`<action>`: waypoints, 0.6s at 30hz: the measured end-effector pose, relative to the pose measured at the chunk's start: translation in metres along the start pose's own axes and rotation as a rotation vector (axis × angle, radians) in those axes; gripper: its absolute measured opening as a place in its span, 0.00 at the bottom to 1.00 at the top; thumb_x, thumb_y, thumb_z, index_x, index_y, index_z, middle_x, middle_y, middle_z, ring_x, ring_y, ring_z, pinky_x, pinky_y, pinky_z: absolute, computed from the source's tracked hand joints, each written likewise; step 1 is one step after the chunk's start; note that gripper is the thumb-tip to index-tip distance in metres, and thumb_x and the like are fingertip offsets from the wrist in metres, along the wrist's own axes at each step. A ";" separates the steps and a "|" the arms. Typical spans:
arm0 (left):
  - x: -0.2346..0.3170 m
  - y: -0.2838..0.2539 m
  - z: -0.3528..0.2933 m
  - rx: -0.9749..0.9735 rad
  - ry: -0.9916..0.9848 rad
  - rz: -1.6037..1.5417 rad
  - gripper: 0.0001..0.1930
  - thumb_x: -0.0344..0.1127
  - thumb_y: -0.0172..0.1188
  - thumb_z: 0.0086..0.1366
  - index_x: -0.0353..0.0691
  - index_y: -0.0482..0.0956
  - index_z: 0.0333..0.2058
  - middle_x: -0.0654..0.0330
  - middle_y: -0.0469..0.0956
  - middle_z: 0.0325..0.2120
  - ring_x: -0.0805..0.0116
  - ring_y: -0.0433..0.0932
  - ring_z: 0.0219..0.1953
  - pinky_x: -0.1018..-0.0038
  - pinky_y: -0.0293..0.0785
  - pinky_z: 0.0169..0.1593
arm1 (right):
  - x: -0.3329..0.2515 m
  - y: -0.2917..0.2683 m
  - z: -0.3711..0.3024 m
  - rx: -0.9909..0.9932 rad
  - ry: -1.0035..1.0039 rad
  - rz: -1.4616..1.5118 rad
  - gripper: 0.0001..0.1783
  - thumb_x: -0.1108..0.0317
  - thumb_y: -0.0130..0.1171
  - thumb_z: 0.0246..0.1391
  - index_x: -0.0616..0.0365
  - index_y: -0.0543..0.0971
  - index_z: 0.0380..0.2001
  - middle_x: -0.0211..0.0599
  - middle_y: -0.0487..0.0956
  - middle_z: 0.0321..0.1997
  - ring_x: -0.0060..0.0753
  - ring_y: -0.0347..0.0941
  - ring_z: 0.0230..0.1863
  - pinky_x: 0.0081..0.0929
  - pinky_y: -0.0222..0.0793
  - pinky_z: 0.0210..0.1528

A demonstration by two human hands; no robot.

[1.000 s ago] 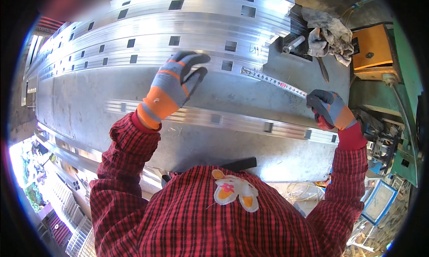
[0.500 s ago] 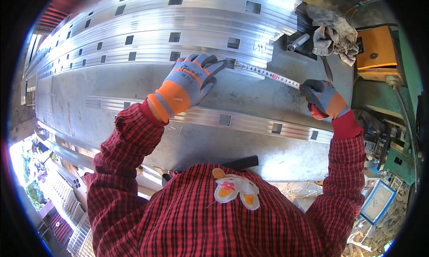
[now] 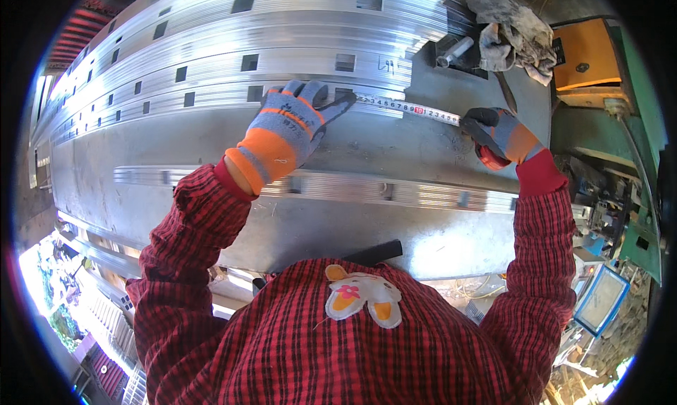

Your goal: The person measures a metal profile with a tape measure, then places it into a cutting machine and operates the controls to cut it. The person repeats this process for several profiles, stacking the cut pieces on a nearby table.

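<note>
My left hand, in a grey and orange glove, lies at the near edge of a stack of silvery metal profiles with square holes. Its index finger stretches right and touches the free end of a tape measure beside one hole. The thumb stands apart, and the other fingers are bent over the front profile. The pulled-out blade runs right, past the profile's end, to my right hand. That gloved hand is closed round the tape's red case, which shows only in part below the fingers.
A loose slotted profile lies across the grey metal table between my arms. A dark bar is at the near edge. At the back right are a crumpled rag, a metal cylinder and an orange box.
The whole view has shifted, so the profiles sit further left in it. The right hand has swung slightly away from me, and the tape blade runs closer to the profile's edge line.
</note>
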State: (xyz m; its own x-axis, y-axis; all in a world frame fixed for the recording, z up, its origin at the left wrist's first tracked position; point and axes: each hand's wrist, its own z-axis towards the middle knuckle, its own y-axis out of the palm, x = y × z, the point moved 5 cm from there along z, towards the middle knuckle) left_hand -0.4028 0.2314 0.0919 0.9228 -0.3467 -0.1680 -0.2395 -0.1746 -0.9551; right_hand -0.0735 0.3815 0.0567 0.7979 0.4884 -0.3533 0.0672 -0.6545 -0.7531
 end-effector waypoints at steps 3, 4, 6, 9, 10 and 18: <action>0.001 0.001 0.006 -0.138 -0.009 -0.029 0.32 0.41 0.55 0.66 0.66 0.61 0.69 0.55 0.69 0.58 0.52 0.71 0.55 0.55 0.71 0.51 | 0.026 0.014 0.013 -0.029 0.097 0.000 0.32 0.43 0.47 0.66 0.66 0.82 0.43 0.54 0.83 0.38 0.48 0.80 0.38 0.37 0.72 0.45; 0.001 0.002 0.006 -0.118 -0.006 -0.041 0.32 0.41 0.55 0.65 0.65 0.63 0.68 0.54 0.68 0.59 0.51 0.71 0.55 0.55 0.70 0.51 | 0.025 0.015 0.018 -0.045 0.128 -0.004 0.32 0.42 0.47 0.65 0.62 0.82 0.43 0.52 0.83 0.38 0.47 0.80 0.38 0.37 0.72 0.45; 0.000 0.004 0.005 -0.078 0.003 -0.066 0.31 0.42 0.56 0.64 0.64 0.65 0.67 0.52 0.67 0.61 0.50 0.71 0.55 0.56 0.68 0.52 | 0.022 0.014 0.016 -0.090 0.146 0.063 0.30 0.41 0.48 0.65 0.57 0.83 0.44 0.48 0.84 0.38 0.46 0.80 0.39 0.37 0.72 0.46; 0.000 0.006 0.002 -0.087 -0.008 -0.014 0.30 0.43 0.56 0.64 0.63 0.67 0.66 0.52 0.67 0.60 0.50 0.70 0.56 0.55 0.68 0.52 | -0.039 -0.019 0.004 -0.132 0.097 0.188 0.26 0.42 0.50 0.64 0.51 0.84 0.43 0.42 0.85 0.37 0.43 0.80 0.38 0.36 0.72 0.46; 0.000 0.006 0.003 -0.092 -0.005 -0.014 0.30 0.43 0.56 0.64 0.63 0.67 0.66 0.52 0.67 0.60 0.50 0.70 0.56 0.55 0.68 0.52 | -0.033 -0.015 0.009 -0.108 0.078 0.178 0.25 0.43 0.50 0.64 0.51 0.84 0.43 0.40 0.85 0.37 0.42 0.80 0.38 0.35 0.72 0.46; -0.001 0.012 0.001 -0.035 0.001 0.025 0.26 0.46 0.57 0.65 0.59 0.71 0.63 0.51 0.69 0.59 0.51 0.72 0.54 0.56 0.70 0.50 | -0.038 -0.021 0.009 -0.177 0.119 0.151 0.23 0.45 0.51 0.64 0.50 0.85 0.42 0.37 0.85 0.36 0.39 0.79 0.37 0.35 0.72 0.45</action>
State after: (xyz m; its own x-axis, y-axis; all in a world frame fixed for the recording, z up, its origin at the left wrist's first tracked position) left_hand -0.4063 0.2308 0.0806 0.9161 -0.3520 -0.1919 -0.2731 -0.1975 -0.9415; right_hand -0.1112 0.3819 0.0807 0.8711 0.3125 -0.3788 0.0368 -0.8107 -0.5842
